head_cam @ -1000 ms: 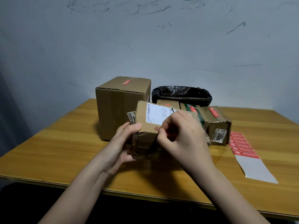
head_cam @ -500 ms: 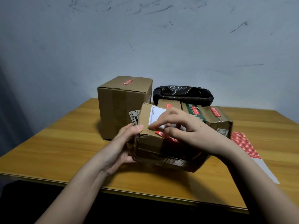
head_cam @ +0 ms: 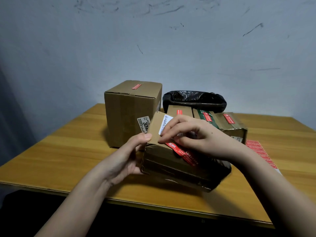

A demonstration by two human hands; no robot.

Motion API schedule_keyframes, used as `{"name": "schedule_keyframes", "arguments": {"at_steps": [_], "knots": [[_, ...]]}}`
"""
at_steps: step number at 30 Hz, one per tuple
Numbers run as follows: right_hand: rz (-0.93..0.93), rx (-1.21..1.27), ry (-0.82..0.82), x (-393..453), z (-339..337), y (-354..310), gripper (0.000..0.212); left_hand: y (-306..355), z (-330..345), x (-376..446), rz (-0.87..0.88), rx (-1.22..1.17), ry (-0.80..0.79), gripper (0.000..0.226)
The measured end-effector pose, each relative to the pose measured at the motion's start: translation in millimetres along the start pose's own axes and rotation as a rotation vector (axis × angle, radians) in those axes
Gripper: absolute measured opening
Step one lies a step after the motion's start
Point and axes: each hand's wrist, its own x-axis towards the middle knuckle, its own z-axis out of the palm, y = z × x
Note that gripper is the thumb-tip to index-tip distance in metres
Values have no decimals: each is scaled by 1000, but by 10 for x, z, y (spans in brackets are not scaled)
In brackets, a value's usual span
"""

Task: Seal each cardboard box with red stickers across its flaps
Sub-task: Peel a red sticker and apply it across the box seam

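On the tabletop [head_cam: 68,159] edge, the tilted cardboard box [head_cam: 179,165] rests in the left hand [head_cam: 126,159], its grip curled round one corner. The right hand [head_cam: 196,135] fingertips press the red sticker [head_cam: 183,153] down; best smoothed from seam outward, box kept steady.

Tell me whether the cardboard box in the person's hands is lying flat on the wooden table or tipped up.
Tipped up: the brown cardboard box leans on its lower right edge, its left end lifted by the left hand.
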Motion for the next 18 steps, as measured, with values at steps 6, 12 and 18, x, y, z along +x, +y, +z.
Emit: {"name": "schedule_keyframes", "arguments": {"at_steps": [6,12,18], "knots": [[-5,50,-20,23,-22,8,24,-10,6,3,-7,3,-4,79],[-46,9,-38,60,-53,-1,8,0,13,-18,-3,-4,-15,74],[-89,-162,-59,81,-102,-37,7,-2,8,-17,-9,-3,0,76]]}}
